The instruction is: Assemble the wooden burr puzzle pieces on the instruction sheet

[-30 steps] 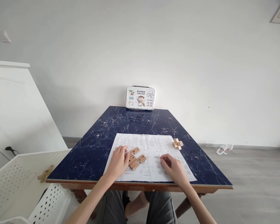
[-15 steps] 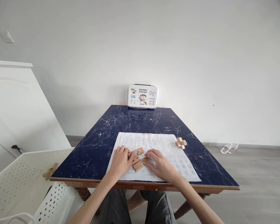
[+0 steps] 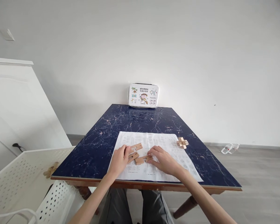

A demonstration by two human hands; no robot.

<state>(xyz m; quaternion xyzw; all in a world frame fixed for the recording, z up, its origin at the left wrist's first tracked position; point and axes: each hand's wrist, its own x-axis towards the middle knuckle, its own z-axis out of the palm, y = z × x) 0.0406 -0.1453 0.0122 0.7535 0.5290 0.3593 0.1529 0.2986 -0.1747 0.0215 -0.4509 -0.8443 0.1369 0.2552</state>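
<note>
Three flat, notched wooden puzzle pieces lie on a printed white sheet (image 3: 154, 141). My left hand (image 3: 118, 159) is closed at the left ends of the upper piece (image 3: 137, 146) and the middle piece (image 3: 133, 156); its fingers cover those ends, and which of the two it grips is hard to make out. Between the thumb and fingers of my right hand (image 3: 163, 160) is the right end of the lower right piece (image 3: 140, 161). That piece's left end comes close to the middle piece. Small dark marks show on the pieces.
An assembled wooden burr puzzle (image 3: 182, 142) sits at the sheet's right edge on the dark blue marbled table (image 3: 140, 121). A white cartoon-printed case (image 3: 143, 95) stands at the back against the wall. Left of the table is a white perforated basket (image 3: 16, 180) with a wooden object inside.
The pieces have spread apart slightly. The lower right piece has turned closer to level, and the middle piece now slants up to the right. Both hands stay close to the pieces.
</note>
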